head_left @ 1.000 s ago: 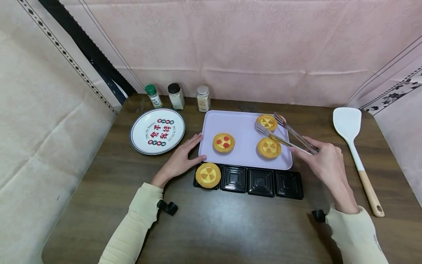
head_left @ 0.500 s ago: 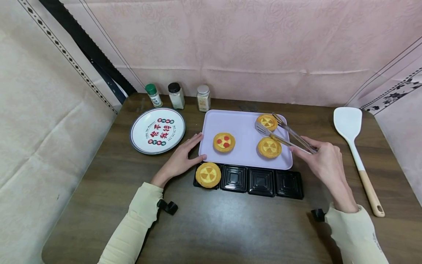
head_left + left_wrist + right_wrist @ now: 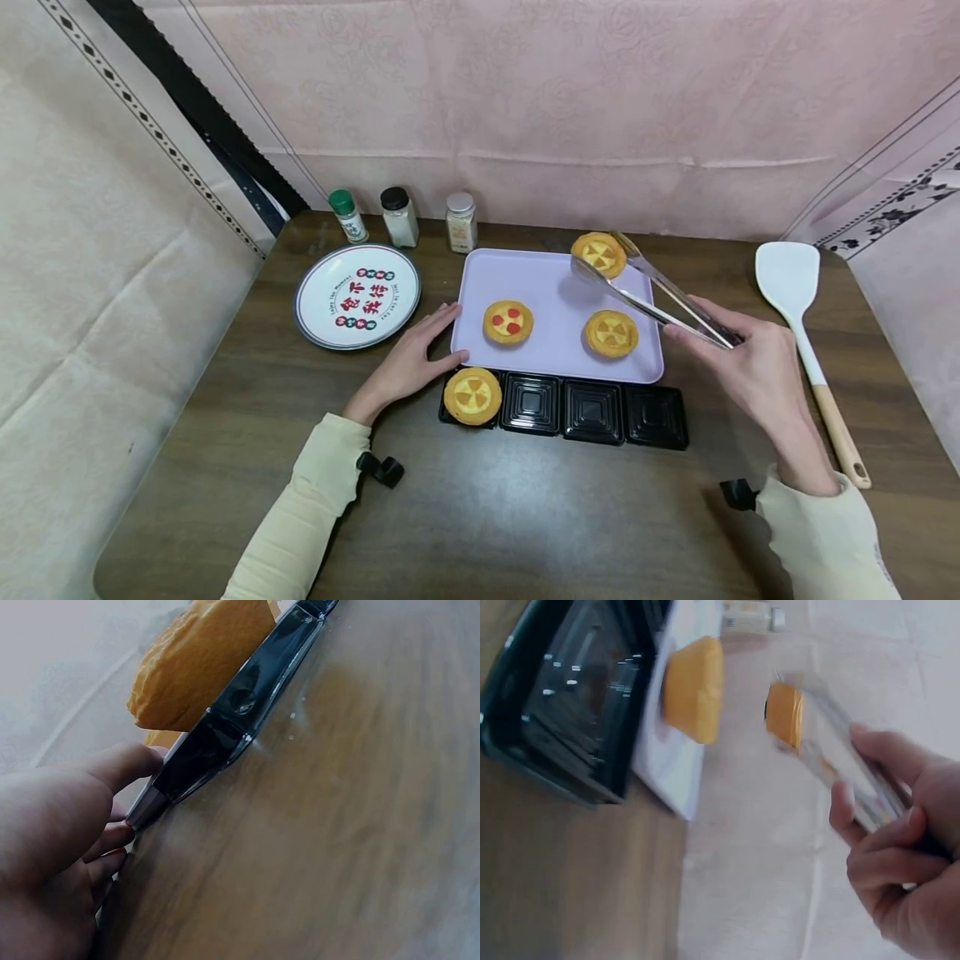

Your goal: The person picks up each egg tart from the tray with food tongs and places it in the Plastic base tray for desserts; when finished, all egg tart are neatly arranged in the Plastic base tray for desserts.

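Head view shows your right hand point(image 3: 757, 367) squeezing tongs point(image 3: 660, 296) on a tart point(image 3: 598, 254) above the tray's point(image 3: 555, 367) far edge, left hand point(image 3: 408, 367) flat, fingers relaxed, against its left edge.

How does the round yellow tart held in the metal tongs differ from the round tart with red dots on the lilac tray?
The round yellow tart in the metal tongs is lifted above the tray's far edge and has orange wedge marks. The round tart with red dots lies flat on the lilac tray, untouched. Both have golden crusts and similar size.

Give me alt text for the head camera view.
The right hand holds tongs gripping a tart above a lilac tray with two more tarts. The left hand rests at the tray's edge, near a black mould holding one tart.
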The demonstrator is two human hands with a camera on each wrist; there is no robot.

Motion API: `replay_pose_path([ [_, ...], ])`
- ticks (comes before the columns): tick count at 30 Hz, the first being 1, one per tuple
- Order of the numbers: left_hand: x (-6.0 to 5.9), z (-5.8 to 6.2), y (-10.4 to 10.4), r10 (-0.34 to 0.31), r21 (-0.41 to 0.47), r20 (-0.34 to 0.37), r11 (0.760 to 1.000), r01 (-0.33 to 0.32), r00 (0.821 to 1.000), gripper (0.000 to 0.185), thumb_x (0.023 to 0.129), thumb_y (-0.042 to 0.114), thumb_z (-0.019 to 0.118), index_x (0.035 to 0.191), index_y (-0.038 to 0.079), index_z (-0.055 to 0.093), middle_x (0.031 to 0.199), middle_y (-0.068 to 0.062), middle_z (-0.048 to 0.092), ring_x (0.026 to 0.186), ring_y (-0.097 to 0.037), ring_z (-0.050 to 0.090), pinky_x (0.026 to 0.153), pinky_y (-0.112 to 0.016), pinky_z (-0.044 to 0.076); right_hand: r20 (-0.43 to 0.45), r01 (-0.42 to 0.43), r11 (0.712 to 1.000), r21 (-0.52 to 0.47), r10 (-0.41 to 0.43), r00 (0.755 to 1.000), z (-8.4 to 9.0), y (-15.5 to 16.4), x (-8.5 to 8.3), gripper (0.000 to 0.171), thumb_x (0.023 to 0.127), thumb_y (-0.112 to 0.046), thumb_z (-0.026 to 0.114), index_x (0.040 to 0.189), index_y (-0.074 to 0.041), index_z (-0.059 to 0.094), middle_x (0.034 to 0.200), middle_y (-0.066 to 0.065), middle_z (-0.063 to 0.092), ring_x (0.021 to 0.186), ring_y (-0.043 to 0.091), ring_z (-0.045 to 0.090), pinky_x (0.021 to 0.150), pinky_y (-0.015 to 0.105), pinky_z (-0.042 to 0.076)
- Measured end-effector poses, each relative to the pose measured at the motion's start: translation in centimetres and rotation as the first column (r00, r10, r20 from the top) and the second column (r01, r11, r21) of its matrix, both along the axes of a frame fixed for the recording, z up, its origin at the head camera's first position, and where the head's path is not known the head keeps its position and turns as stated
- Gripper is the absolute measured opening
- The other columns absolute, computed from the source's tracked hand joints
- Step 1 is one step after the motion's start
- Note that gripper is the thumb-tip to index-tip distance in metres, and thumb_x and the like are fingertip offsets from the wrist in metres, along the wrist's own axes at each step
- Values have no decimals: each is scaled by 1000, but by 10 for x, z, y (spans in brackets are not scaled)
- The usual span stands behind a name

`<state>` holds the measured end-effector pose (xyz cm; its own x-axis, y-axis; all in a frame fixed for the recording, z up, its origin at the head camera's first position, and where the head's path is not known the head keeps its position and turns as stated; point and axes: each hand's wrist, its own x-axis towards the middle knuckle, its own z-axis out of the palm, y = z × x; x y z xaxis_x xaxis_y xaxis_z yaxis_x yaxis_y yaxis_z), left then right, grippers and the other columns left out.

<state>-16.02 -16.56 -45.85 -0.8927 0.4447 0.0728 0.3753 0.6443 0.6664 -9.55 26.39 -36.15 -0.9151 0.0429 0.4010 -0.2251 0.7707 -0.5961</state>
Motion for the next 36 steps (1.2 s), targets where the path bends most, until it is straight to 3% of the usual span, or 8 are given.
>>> replay_pose_path([
  [3, 0, 0, 0, -1, 0, 1, 1000, 1, 1000, 75, 94, 44, 65, 155, 17, 31, 159, -6, 27, 146, -21, 19, 115, -51, 17, -52, -117, 993, -10, 116, 992, 6, 0, 10, 49, 73, -19, 89, 120, -20, 73, 88, 5, 72, 50, 7, 40, 41, 19, 30],
  [7, 0, 1, 0, 3, 0, 1, 1000, -3, 1000, 74, 94, 43, 65, 155, 17, 32, 159, -6, 27, 146, -19, 19, 115, -50, 18, -58, -273, 962, 13, 274, 960, 7, -1, 28, 55, 68, -7, 90, 119, -19, 73, 85, -3, 72, 51, 4, 48, 42, 16, 34],
  [16, -2, -1, -2, -1, -7, 4, 1000, 1, 1000, 75, 93, 46, 65, 155, 21, 31, 159, -3, 27, 146, -16, 18, 115, -49, 19, 127, -453, 890, 45, 445, 887, -11, -1, 61, 53, 73, -17, 88, 122, -23, 71, 78, -16, 61, 57, 0, 49, 49, 13, 37],
  [21, -2, -2, -2, -3, -2, -1, 1000, 3, 1000, 75, 93, 46, 64, 155, 20, 31, 159, -2, 26, 146, -15, 18, 115, -48, 19, 115, -503, 861, 76, 494, 862, -21, -5, 65, 54, 72, -16, 88, 123, -23, 70, 81, -19, 57, 60, -1, 50, 53, 12, 38],
  [28, -2, -1, -1, -8, 9, -8, 1000, 8, 1000, 75, 94, 45, 64, 155, 17, 31, 159, -4, 27, 146, -17, 19, 115, -49, 19, 117, -502, 859, 100, 491, 863, -23, -8, 64, 56, 73, -17, 88, 125, -24, 68, 82, -21, 56, 55, -4, 43, 50, 10, 35],
  [36, -2, 1, -1, -7, 3, 0, 1000, 7, 1000, 75, 94, 44, 65, 155, 18, 31, 159, -6, 27, 146, -18, 18, 115, -50, 18, 110, -510, 854, 104, 500, 859, -27, -8, 63, 57, 71, -18, 89, 124, -23, 69, 80, -20, 56, 59, -4, 47, 52, 10, 36],
])
